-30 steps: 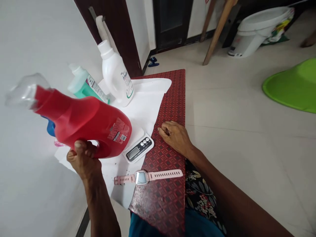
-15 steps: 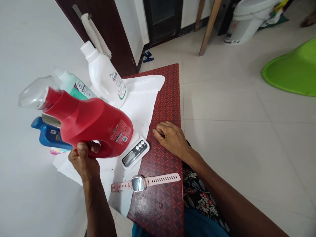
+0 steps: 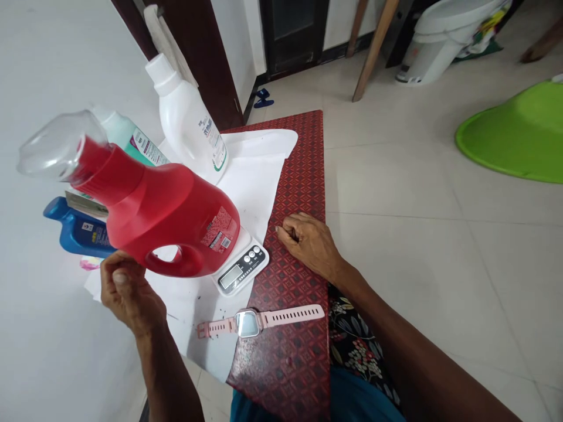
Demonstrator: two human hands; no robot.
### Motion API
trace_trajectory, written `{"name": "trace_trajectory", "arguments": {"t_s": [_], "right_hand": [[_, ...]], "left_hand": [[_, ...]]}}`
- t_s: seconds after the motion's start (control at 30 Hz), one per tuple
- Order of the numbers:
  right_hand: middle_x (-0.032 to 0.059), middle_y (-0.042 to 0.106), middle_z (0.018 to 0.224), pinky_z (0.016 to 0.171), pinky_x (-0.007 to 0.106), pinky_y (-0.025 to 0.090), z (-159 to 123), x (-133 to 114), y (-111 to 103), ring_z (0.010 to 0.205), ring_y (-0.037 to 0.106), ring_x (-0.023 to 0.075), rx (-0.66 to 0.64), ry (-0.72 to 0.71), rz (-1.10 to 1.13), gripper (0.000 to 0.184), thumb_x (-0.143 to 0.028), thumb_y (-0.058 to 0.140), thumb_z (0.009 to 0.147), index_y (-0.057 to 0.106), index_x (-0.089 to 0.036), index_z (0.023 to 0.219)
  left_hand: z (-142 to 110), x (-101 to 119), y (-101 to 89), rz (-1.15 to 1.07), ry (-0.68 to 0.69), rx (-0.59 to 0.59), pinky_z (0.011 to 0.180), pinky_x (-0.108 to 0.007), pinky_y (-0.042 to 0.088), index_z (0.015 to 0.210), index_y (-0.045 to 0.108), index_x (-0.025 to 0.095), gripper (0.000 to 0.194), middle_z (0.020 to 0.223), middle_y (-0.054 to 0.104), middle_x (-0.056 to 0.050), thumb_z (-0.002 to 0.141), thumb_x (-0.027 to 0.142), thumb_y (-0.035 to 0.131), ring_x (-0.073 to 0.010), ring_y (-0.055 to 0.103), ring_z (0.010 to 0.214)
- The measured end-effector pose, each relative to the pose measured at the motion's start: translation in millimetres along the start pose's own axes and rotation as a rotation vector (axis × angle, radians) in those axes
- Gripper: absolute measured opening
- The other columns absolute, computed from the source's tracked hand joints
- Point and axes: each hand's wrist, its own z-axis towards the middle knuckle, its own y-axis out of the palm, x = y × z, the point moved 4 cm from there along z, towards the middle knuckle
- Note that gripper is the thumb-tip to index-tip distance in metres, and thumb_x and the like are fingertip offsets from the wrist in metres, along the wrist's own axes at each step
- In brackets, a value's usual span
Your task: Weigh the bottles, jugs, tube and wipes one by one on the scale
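Note:
A red detergent bottle (image 3: 167, 217) with a clear cap stands on a small white digital scale (image 3: 240, 269), its handle facing me. My left hand (image 3: 125, 290) hovers just below and left of the handle, fingers curled, not touching it. My right hand (image 3: 310, 243) rests on the red patterned table (image 3: 303, 176) right of the scale, fingers curled under. A pink smartwatch (image 3: 248, 322) lies flat in front of the scale.
A white bottle (image 3: 189, 126), a teal bottle (image 3: 136, 143) and a blue bottle (image 3: 79, 231) stand behind and left of the red one on white paper (image 3: 255, 170). On the floor to the right are a green basin (image 3: 514, 135), a white bin (image 3: 444, 35) and a wooden leg (image 3: 373, 47).
My left hand has let go of the red bottle's handle and drawn back down and left. The bottle now stands on the scale. My right hand has stayed put.

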Motion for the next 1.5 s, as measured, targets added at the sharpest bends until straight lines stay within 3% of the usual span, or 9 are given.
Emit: {"name": "trace_trajectory", "arguments": {"t_s": [0.2, 0.4, 0.57, 0.7, 0.83, 0.97, 1.23, 1.37, 1.5], "right_hand": [[0.0005, 0.051, 0.065, 0.072, 0.036, 0.038, 0, 1, -1, 0.069, 0.049, 0.0201, 0.005, 0.013, 0.011, 0.037, -0.029, 0.051, 0.099, 0.032, -0.027, 0.068], [-0.0008, 0.049, 0.065, 0.074, 0.036, 0.039, -1, -1, -1, 0.067, 0.049, 0.019, 0.002, 0.019, 0.045, 0.038, -0.027, 0.051, 0.1, 0.031, -0.027, 0.068], [-0.0008, 0.052, 0.066, 0.073, 0.034, 0.038, -1, -3, -2, 0.07, 0.051, 0.0187, 0.028, -0.016, 0.046, 0.039, -0.02, 0.053, 0.1, 0.031, -0.027, 0.069], [-0.0003, 0.057, 0.069, 0.076, 0.033, 0.04, 1, -3, -2, 0.074, 0.054, 0.0179, 0.038, -0.027, 0.042, 0.039, -0.014, 0.057, 0.098, 0.035, -0.027, 0.068], [0.0, 0.059, 0.072, 0.077, 0.032, 0.041, 0, -2, -2, 0.074, 0.055, 0.0176, 0.032, -0.011, 0.017, 0.038, -0.012, 0.058, 0.097, 0.04, -0.026, 0.067], [0.0009, 0.064, 0.075, 0.082, 0.032, 0.044, -1, -3, 0, 0.077, 0.058, 0.0183, 0.042, -0.019, -0.011, 0.034, -0.012, 0.059, 0.098, 0.047, -0.026, 0.07], [0.0, 0.068, 0.075, 0.095, 0.033, 0.049, -3, 0, 5, 0.077, 0.063, 0.0182, 0.077, -0.04, -0.015, 0.029, -0.012, 0.06, 0.097, 0.054, -0.025, 0.073], [-0.0006, 0.067, 0.073, 0.094, 0.032, 0.049, -3, 0, 5, 0.074, 0.063, 0.0178, 0.097, -0.038, -0.002, 0.029, -0.012, 0.061, 0.097, 0.054, -0.025, 0.072], [-0.0009, 0.065, 0.071, 0.089, 0.032, 0.049, -4, 1, 3, 0.072, 0.061, 0.0177, 0.113, -0.036, 0.018, 0.031, -0.012, 0.06, 0.097, 0.052, -0.026, 0.071]], "left_hand": [[7, 12, -6.0, -0.078, -0.049, 0.041, 0.071, -0.037, 0.047, 0.081, 0.072, 0.027, 0.05, 0.08, 0.061, -0.002, 0.078, 0.077, 0.075, -0.0219, 0.058, 0.076], [7, 20, 12.4, -0.018, -0.118, -0.212, 0.068, -0.039, 0.053, 0.089, 0.073, 0.024, 0.052, 0.077, 0.065, -0.002, 0.078, 0.075, 0.08, -0.022, 0.06, 0.068], [8, 16, 37.5, -0.156, -0.348, -0.269, 0.042, -0.024, 0.029, 0.056, 0.04, 0.02, 0.076, 0.052, 0.036, 0.005, 0.064, 0.078, 0.09, -0.0071, 0.031, 0.044], [16, 31, 61.7, -0.206, -0.334, -0.152, 0.039, -0.021, 0.018, 0.06, 0.042, 0.021, 0.071, 0.054, 0.031, 0.009, 0.06, 0.065, 0.097, -0.0038, 0.024, 0.042], [32, 52, 106.4, -0.26, -0.27, -0.125, 0.038, -0.023, 0.019, 0.065, 0.044, 0.022, 0.066, 0.057, 0.036, 0.008, 0.064, 0.067, 0.092, -0.0048, 0.026, 0.043], [43, 57, 175.6, -0.295, -0.28, -0.12, 0.038, -0.024, 0.019, 0.063, 0.04, 0.024, 0.07, 0.053, 0.032, 0.009, 0.064, 0.075, 0.088, -0.0054, 0.024, 0.043], [24, 19, 313.1, -0.324, -0.301, -0.178, 0.044, -0.026, 0.032, 0.058, 0.039, 0.025, 0.069, 0.051, 0.037, 0.007, 0.072, 0.074, 0.085, -0.0087, 0.035, 0.047], [12, -5, 343.5, -0.305, -0.334, -0.176, 0.053, -0.027, 0.037, 0.06, 0.046, 0.023, 0.063, 0.056, 0.041, 0.006, 0.075, 0.071, 0.083, -0.0089, 0.041, 0.053], [5, -16, 350.0, -0.272, -0.287, -0.159, 0.058, -0.028, 0.04, 0.062, 0.051, 0.022, 0.06, 0.06, 0.044, 0.005, 0.077, 0.071, 0.082, -0.0107, 0.046, 0.058]]}}
